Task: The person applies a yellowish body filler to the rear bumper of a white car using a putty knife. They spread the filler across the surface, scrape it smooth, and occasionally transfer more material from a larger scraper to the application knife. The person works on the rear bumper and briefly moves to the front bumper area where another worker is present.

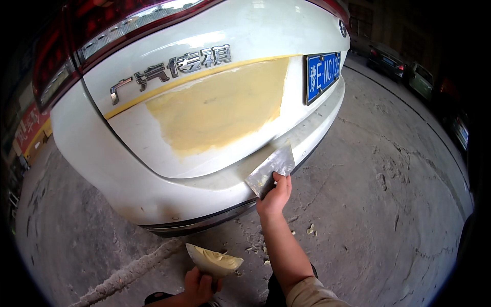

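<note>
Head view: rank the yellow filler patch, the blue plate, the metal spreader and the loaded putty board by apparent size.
1. yellow filler patch on the white car.
2. blue plate.
3 and 4. metal spreader in the right hand and putty board in the left hand look alike; unranked.

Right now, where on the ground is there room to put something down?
The widest bare concrete floor lies right of the right hand and its metal spreader, out toward the parked cars. Another bare stretch lies left, beside the white car's bumper. It is crowded near the left hand, its putty board and putty scraps.
</note>
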The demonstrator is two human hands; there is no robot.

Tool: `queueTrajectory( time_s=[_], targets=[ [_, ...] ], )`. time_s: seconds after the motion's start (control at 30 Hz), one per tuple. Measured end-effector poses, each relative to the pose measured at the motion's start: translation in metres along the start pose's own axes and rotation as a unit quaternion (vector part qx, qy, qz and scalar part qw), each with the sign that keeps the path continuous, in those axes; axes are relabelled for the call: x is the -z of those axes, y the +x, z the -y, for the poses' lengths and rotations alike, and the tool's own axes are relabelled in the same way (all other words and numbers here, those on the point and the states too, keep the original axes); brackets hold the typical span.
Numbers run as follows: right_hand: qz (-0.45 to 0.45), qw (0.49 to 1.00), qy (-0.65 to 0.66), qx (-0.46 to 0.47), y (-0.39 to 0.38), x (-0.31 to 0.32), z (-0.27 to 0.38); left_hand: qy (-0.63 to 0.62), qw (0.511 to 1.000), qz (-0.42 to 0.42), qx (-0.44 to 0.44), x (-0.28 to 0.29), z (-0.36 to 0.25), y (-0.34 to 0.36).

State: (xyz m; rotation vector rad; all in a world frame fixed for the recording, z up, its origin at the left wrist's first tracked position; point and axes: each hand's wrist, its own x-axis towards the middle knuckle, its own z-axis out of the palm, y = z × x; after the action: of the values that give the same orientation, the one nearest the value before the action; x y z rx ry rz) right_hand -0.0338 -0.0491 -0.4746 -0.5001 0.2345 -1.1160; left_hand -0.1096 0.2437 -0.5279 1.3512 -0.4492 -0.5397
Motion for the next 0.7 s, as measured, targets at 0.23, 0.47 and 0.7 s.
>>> queueTrajectory(
  time_s=[0.23,0.47,0.7],
  targets=[
    [0.019,1.0,0.02,0.002,0.004,0.007,-0.002,0.15,0.974,0.05,-0.165,-0.003,-0.003,0.002],
    [0.003,1.0,-0.021,0.02,-0.002,0.003,-0.002,0.016,0.999,0.008,-0.032,-0.007,-0.007,-0.002],
    [0.003,0.999,-0.036,0.039,0.0,0.006,-0.003,0.05,0.995,0.062,-0.054,-0.015,-0.013,0.0]
  ],
)
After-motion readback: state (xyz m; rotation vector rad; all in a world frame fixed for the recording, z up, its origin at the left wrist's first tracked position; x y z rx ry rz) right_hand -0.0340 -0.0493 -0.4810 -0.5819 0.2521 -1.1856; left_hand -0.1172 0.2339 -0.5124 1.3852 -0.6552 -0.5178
